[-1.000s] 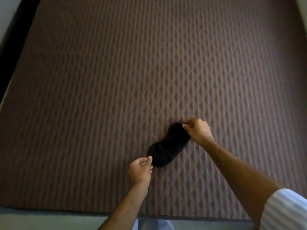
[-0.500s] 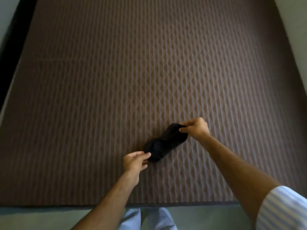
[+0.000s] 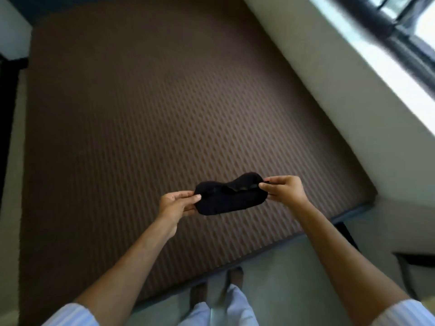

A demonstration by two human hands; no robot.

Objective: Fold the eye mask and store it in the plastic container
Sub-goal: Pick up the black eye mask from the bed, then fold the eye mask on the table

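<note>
A black eye mask [image 3: 231,196] hangs in the air above the brown patterned mattress [image 3: 141,137], stretched out flat and level between both hands. My left hand [image 3: 175,203] pinches its left end between thumb and fingers. My right hand [image 3: 283,190] pinches its right end the same way. A dark strap lies across the mask's upper right part. No plastic container is in view.
A pale wall [image 3: 329,85] runs along the mattress's right side, with a bright window [image 3: 414,31] above it. Grey floor [image 3: 294,274] lies below the mattress edge, where my feet [image 3: 216,288] stand. A dark furniture piece [image 3: 414,267] sits at the lower right.
Both hands took hold of the mask's ends and lifted it off the mattress. It now hangs level in the air. The head camera has tilted and swung to the right.
</note>
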